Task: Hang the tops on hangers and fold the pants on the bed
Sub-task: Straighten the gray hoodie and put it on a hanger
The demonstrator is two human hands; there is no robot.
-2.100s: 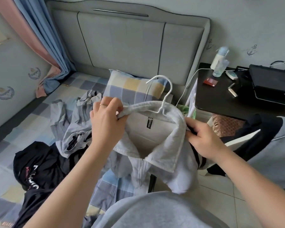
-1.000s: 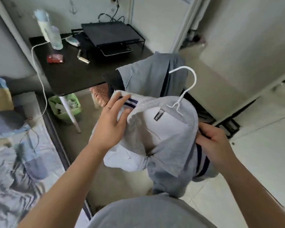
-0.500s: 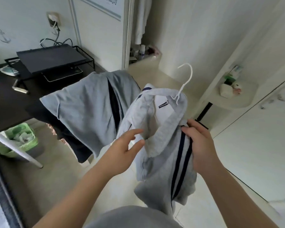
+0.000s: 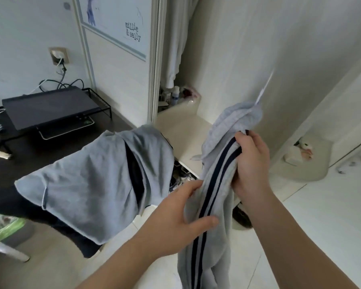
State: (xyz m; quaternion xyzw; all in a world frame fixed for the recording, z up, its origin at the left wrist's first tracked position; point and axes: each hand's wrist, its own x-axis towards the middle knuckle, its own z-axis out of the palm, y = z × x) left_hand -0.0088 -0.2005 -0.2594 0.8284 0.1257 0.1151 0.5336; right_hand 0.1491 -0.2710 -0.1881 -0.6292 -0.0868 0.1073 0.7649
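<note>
Grey striped top (image 4: 214, 184) hangs in the air, ctr-right of view. White hanger (image 4: 264, 89) hook pokes out at its 1 o'clock, blurred. Right grip (image 4: 251, 163) is clamped on bunched fabric just below the collar. Left grip (image 4: 181, 215) sits at 7 o'clock from it, thumb & fingers pinching the top lower down. Other grey garment (image 4: 88, 188) is draped at 9 o'clock, by the black table (image 4: 56, 147).

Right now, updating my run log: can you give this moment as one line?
stage: hanging top | item: grey navy-striped fabric top on white hanger (blurred) | left hand: grips top | right hand: grips top higher up
</note>
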